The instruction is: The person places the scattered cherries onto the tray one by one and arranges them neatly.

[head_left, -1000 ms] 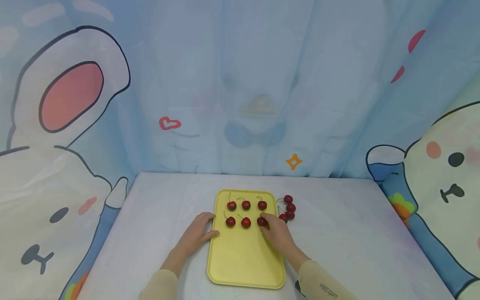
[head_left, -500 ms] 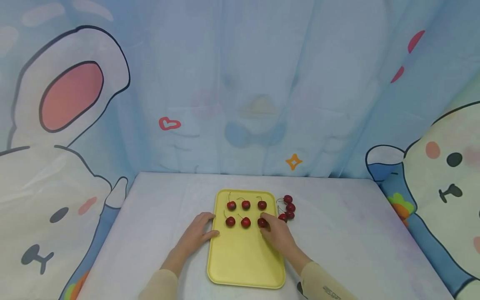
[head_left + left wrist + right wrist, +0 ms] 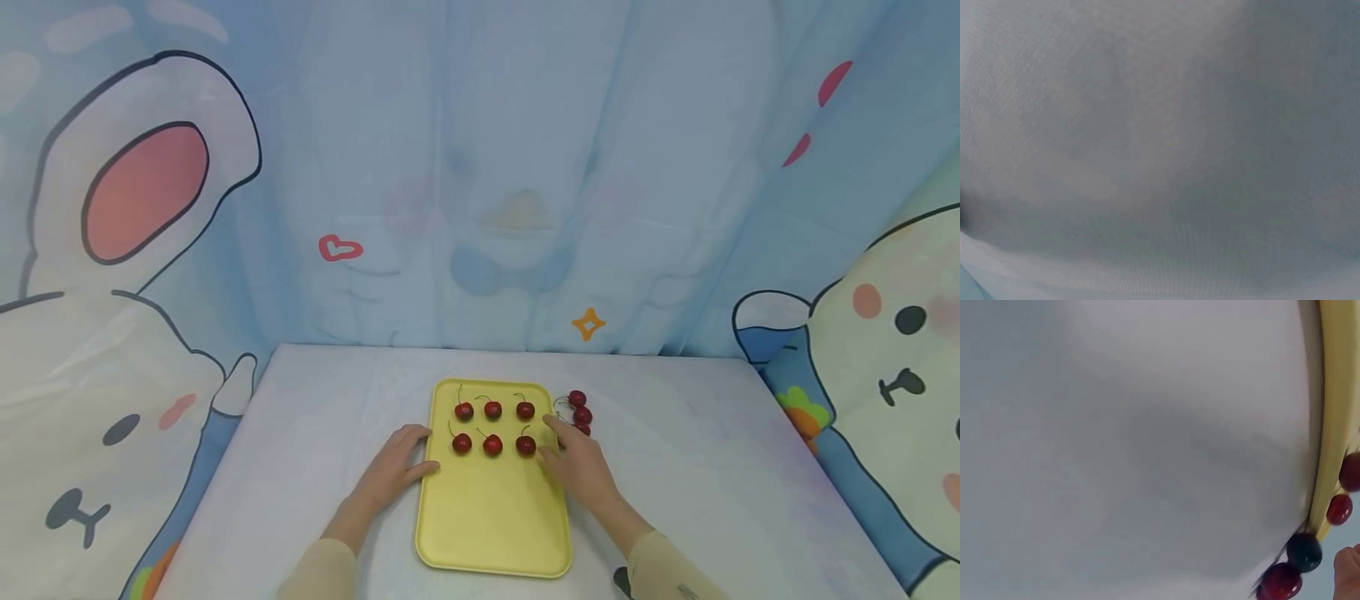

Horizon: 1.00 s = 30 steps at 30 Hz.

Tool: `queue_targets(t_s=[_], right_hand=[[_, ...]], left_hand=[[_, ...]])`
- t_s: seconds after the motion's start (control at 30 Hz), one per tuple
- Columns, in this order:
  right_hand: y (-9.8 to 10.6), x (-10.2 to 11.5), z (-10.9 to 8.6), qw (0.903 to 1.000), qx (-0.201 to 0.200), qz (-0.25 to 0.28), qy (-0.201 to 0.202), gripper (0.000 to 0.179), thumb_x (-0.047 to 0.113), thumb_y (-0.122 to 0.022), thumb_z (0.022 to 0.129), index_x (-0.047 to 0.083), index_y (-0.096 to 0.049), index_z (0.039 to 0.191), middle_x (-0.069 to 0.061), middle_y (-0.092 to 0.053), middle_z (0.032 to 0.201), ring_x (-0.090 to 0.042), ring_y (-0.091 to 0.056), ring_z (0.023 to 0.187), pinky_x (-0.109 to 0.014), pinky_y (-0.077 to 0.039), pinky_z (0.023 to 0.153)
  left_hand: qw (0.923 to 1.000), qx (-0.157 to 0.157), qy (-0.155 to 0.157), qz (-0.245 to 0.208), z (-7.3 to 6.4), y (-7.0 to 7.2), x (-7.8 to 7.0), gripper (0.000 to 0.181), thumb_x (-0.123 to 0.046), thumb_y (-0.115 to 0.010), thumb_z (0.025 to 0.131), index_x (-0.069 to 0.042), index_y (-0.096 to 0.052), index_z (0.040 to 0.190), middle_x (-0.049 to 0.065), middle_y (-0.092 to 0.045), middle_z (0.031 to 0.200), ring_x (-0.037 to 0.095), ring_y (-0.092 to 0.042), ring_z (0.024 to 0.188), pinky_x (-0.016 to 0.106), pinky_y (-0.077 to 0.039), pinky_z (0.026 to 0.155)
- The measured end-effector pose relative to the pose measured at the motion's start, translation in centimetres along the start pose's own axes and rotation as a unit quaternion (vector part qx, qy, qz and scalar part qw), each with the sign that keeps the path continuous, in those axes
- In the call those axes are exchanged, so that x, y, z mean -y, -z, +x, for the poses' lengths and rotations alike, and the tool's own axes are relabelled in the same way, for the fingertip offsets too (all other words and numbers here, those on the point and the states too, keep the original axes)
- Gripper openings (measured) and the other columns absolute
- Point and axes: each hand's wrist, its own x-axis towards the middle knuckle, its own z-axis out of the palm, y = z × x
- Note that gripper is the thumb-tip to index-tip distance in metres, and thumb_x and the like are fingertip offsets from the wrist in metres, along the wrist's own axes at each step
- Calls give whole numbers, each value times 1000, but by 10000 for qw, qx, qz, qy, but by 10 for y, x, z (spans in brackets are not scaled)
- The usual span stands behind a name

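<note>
A yellow tray lies on the table with two rows of three dark red cherries, stems attached. The nearer row's right-hand cherry sits just left of my right hand, whose thumb and fingers are spread apart over the tray's right rim, holding nothing. My left hand rests at the tray's left rim, thumb and fingertips touching the edge. Beyond the right hand several loose cherries are clustered on the table, partly covered by it. In the right wrist view a fingertip shows near a dark cherry by the tray rim.
A white cloth covers the table. Behind it hangs a blue curtain printed with cartoon animals. Only blurred pale cloth fills the left wrist view.
My right hand has let go of the nearer row's right-hand cherry and moved right, to the tray's right rim. The cherry stays on the tray. My left hand has not moved.
</note>
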Motion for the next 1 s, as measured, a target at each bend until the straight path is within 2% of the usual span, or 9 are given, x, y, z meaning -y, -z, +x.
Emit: queue_targets(t_s=[0.13,0.23,0.43,0.83,1.0], right_hand=[[10,-12,0,9991,-388,-51,168,55,11,-72,88,0,-51,138,-19,-55,137,-37,-53,125,-52,-45,104],[15,-22,2,9981,-595,-25,136,56,11,-72,89,0,-50,140,-19,-53,139,-37,-51,127,-52,-44,105],[22,-38,5,9980,-532,-1,-329,58,15,-67,93,1,-44,144,-21,-46,145,-41,-49,127,-53,-45,104],[18,-55,4,9974,-635,-27,-345,55,14,-68,91,-4,-47,140,-26,-49,140,-45,-56,117,-54,-50,97],[15,-54,5,9958,-510,3,-760,58,17,-66,93,-2,-44,143,-25,-46,143,-44,-52,122,-54,-48,99]], left_hand=[[10000,8,-23,17,0,1,-1,57,-38,-67,92,-8,-49,136,10,-50,139,27,-43,134,40,-32,117],[10000,-15,-24,42,0,1,-1,56,-38,-67,91,-8,-50,135,10,-50,139,27,-43,134,40,-32,117],[9999,-114,-118,15,0,-1,1,55,-36,-68,91,-6,-51,134,10,-51,137,27,-44,132,42,-33,116],[9999,-72,-95,35,1,-2,2,56,-37,-68,91,-7,-50,135,10,-51,138,27,-43,133,40,-32,116],[9998,-124,-149,5,0,-1,-1,55,-35,-69,91,-6,-50,134,10,-51,137,28,-44,132,41,-33,116]])
